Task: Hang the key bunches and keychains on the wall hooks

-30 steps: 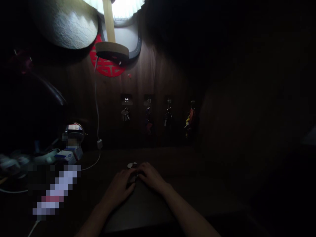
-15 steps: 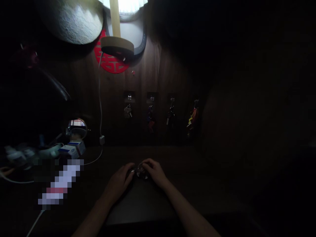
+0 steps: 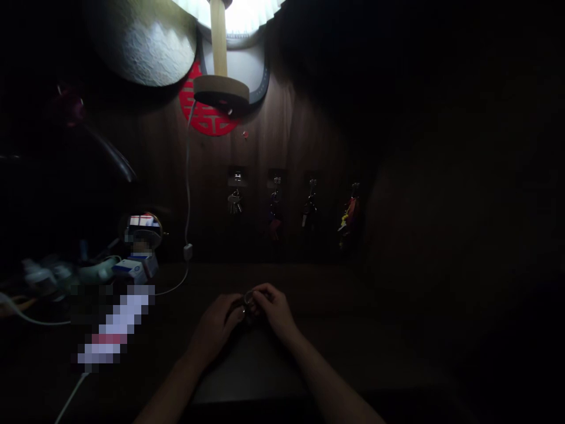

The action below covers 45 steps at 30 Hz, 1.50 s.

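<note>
On my feed the two hands close together over the dark desk (image 3: 335,294) — the small metal ring (image 3: 249,297) sits between them, held up off the desktop. The right hand (image 3: 274,309) pinches it, fingertips (image 3: 259,293) pressed to its rim. The left hand (image 3: 215,324) curls in from the other side, its fingers (image 3: 237,313) at the ring, but I can't tell if they grip it — too dark. Farther off, four key bunches (image 3: 236,202) hang in a row on the wood-panelled wall (image 3: 286,147), a white cable (image 3: 188,188) running down to their left.
</note>
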Tool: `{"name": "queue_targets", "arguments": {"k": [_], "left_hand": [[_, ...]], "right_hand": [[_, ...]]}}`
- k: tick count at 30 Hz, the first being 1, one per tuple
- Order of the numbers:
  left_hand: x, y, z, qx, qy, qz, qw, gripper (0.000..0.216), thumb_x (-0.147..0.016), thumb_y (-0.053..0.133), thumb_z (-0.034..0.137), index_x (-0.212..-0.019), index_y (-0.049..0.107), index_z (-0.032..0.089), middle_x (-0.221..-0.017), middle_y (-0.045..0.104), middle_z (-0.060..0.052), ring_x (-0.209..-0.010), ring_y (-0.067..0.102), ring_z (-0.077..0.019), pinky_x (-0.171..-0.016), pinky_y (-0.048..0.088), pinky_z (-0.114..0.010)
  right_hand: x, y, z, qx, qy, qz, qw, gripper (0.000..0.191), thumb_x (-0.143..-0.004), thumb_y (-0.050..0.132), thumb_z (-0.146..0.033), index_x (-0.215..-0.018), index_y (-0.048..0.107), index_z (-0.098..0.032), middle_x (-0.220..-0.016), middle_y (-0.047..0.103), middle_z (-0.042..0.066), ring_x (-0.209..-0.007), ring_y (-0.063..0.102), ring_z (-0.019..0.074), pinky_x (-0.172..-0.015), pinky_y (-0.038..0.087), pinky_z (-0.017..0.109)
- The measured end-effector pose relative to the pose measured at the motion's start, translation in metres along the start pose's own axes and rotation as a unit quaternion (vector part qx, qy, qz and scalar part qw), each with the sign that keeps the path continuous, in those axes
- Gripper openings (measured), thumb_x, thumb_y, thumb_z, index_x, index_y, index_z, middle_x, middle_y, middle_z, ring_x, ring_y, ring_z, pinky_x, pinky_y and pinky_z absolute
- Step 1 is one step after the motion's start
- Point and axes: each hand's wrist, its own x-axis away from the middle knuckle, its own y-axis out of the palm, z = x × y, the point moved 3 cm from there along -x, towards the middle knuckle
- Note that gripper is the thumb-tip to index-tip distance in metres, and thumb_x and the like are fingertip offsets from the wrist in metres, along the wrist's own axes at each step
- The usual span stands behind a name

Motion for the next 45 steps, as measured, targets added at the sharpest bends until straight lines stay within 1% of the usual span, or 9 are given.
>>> {"name": "queue_targets", "arguments": {"k": [5, 10, 16, 22, 26, 32, 38, 41, 45], "left_hand": [[-0.001, -0.005, -0.007, 0.013, 0.020, 0.084, 0.996, 0.023, -0.087, 0.042, 0.037, -0.092, 0.059, 0.023, -0.091, 0.064, -0.004, -0.088, 0.060, -0.0179, -0.080, 0.049, -0.032], [0.000, -0.013, -0.009, 0.026, -0.023, 0.149, 0.988, 0.025, -0.085, 0.043, 0.043, -0.082, 0.057, 0.023, -0.084, 0.063, -0.004, -0.082, 0.060, -0.0184, -0.077, 0.049, -0.032], [0.002, -0.019, -0.011, 0.036, -0.058, 0.199, 0.978, 0.028, -0.086, 0.039, 0.045, -0.083, 0.056, 0.023, -0.082, 0.062, -0.003, -0.080, 0.060, -0.0186, -0.076, 0.049, -0.032], [0.002, -0.015, -0.013, 0.032, -0.032, 0.184, 0.982, 0.029, -0.086, 0.039, 0.046, -0.082, 0.057, 0.024, -0.080, 0.061, -0.002, -0.077, 0.060, -0.0183, -0.075, 0.050, -0.031], [0.003, -0.014, -0.011, 0.029, -0.011, 0.174, 0.984, 0.030, -0.087, 0.038, 0.047, -0.083, 0.057, 0.024, -0.080, 0.060, -0.002, -0.077, 0.059, -0.0177, -0.074, 0.050, -0.031], [0.003, -0.013, -0.010, 0.022, 0.011, 0.174, 0.985, 0.028, -0.088, 0.039, 0.043, -0.082, 0.059, 0.024, -0.077, 0.060, -0.002, -0.076, 0.060, -0.0168, -0.073, 0.050, -0.030], [0.003, -0.013, -0.008, 0.024, 0.030, 0.169, 0.985, 0.025, -0.088, 0.041, 0.039, -0.082, 0.060, 0.023, -0.077, 0.062, -0.001, -0.073, 0.060, -0.0154, -0.069, 0.050, -0.028], [0.003, -0.017, -0.009, 0.026, 0.013, 0.200, 0.979, 0.026, -0.087, 0.041, 0.040, -0.082, 0.060, 0.022, -0.077, 0.062, -0.002, -0.074, 0.061, -0.0161, -0.071, 0.051, -0.029], [0.001, -0.020, -0.013, 0.032, -0.041, 0.216, 0.975, 0.029, -0.086, 0.039, 0.042, -0.085, 0.060, 0.022, -0.083, 0.064, -0.003, -0.081, 0.062, -0.0182, -0.077, 0.051, -0.033]], "right_hand": [[0.001, 0.019, -0.005, -0.010, -0.025, 0.000, 1.000, 0.029, -0.067, 0.067, -0.046, -0.074, 0.059, -0.019, -0.064, 0.063, -0.002, -0.054, 0.057, 0.0115, -0.052, 0.045, 0.023], [0.002, 0.030, -0.007, 0.043, -0.053, 0.015, 0.998, 0.019, -0.069, 0.066, -0.039, -0.072, 0.062, -0.021, -0.072, 0.065, -0.001, -0.071, 0.060, 0.0147, -0.067, 0.047, 0.025], [0.006, 0.030, -0.011, 0.113, -0.077, 0.002, 0.991, 0.017, -0.076, 0.058, -0.032, -0.083, 0.069, -0.022, -0.086, 0.069, 0.002, -0.086, 0.062, 0.0187, -0.079, 0.047, 0.030], [0.008, 0.035, -0.024, 0.181, -0.131, -0.029, 0.974, 0.016, -0.077, 0.059, -0.028, -0.088, 0.069, -0.023, -0.088, 0.069, 0.001, -0.085, 0.062, 0.0164, -0.077, 0.046, 0.027], [0.009, 0.039, -0.029, 0.226, -0.119, -0.054, 0.965, 0.012, -0.076, 0.061, -0.028, -0.084, 0.070, -0.024, -0.083, 0.069, 0.000, -0.080, 0.063, 0.0156, -0.070, 0.046, 0.025], [0.008, 0.036, -0.030, 0.269, -0.099, -0.054, 0.957, 0.012, -0.076, 0.062, -0.027, -0.084, 0.070, -0.023, -0.080, 0.069, -0.001, -0.076, 0.063, 0.0152, -0.066, 0.045, 0.024], [0.010, 0.032, -0.040, 0.314, -0.128, -0.105, 0.935, 0.012, -0.079, 0.059, -0.025, -0.084, 0.069, -0.023, -0.081, 0.069, -0.001, -0.077, 0.063, 0.0142, -0.069, 0.044, 0.023], [0.010, 0.022, -0.047, 0.324, -0.147, -0.087, 0.930, 0.012, -0.081, 0.056, -0.024, -0.083, 0.067, -0.022, -0.083, 0.067, -0.001, -0.079, 0.061, 0.0136, -0.070, 0.043, 0.023], [0.004, -0.001, -0.056, 0.323, -0.159, -0.026, 0.933, 0.012, -0.082, 0.054, -0.027, -0.082, 0.065, -0.021, -0.083, 0.066, 0.000, -0.081, 0.060, 0.0146, -0.072, 0.043, 0.024]]}}
